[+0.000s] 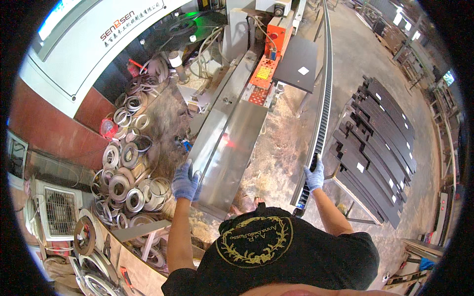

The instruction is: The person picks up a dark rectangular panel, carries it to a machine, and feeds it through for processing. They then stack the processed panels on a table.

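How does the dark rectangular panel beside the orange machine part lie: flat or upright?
Flat: the dark rectangular panel shows its broad face upward.

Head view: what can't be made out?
Head view, left hand: palm hidden by its own back.
Head view, right hand: palm likewise hidden.
Head view, foot: mostly covered by the black shirt.
Head view, white machine: cut off by the upper edge.
Head view, white labels on dark panels: too small to read.

The gloved left hand (186, 182) is at the near left edge of a metal surface (237, 143); the gloved right hand (314, 178) is at the near part of a long track (324, 108); coiled strips (126, 185) lie left; dark panels (382, 143) lie right.
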`<state>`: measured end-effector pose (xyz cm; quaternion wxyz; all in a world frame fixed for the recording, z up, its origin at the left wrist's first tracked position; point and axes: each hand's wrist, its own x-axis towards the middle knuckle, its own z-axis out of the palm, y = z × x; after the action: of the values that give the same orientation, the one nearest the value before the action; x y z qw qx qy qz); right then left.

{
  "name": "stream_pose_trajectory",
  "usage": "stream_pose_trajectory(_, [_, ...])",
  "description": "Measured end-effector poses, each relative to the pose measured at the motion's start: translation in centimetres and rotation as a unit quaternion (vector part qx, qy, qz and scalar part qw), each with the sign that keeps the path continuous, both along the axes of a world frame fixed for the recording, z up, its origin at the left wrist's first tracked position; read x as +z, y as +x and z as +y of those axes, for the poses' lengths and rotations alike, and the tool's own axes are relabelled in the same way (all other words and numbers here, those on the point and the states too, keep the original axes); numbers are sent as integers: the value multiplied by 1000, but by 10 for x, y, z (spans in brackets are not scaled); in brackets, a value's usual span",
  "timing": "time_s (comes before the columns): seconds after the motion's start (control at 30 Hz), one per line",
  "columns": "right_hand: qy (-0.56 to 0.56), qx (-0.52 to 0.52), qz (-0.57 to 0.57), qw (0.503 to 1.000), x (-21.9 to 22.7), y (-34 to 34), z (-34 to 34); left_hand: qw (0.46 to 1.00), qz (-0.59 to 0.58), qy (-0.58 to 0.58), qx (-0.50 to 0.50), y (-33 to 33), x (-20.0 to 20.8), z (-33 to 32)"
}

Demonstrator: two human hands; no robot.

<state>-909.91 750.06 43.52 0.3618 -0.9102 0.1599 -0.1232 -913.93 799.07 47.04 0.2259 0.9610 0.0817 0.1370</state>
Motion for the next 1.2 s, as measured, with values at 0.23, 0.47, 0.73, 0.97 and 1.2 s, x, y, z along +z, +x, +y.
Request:
stream_pose_trajectory(0.23, [-20, -1, -9, 1000, 1, 0, 0, 1000, 17, -19, 0, -1, 4, -2])
stream_pose_trajectory(0.47, [9, -9, 8, 1000, 5, 0, 1, 999, 5, -43, 1, -2, 13, -9])
stream_pose_trajectory(0.73, [42, -8, -4, 999, 2, 0, 0, 1000, -4, -13, 8, 0, 14, -9])
stream_pose_trajectory(0.97, [60, 0, -29, 998, -9, 0, -6, 1000, 0, -15, 22, 0, 14, -12])
stream_pose_trajectory(1.2, [49, 14, -59, 997, -13, 3, -7, 997, 35, -43, 59, -5, 24, -16])
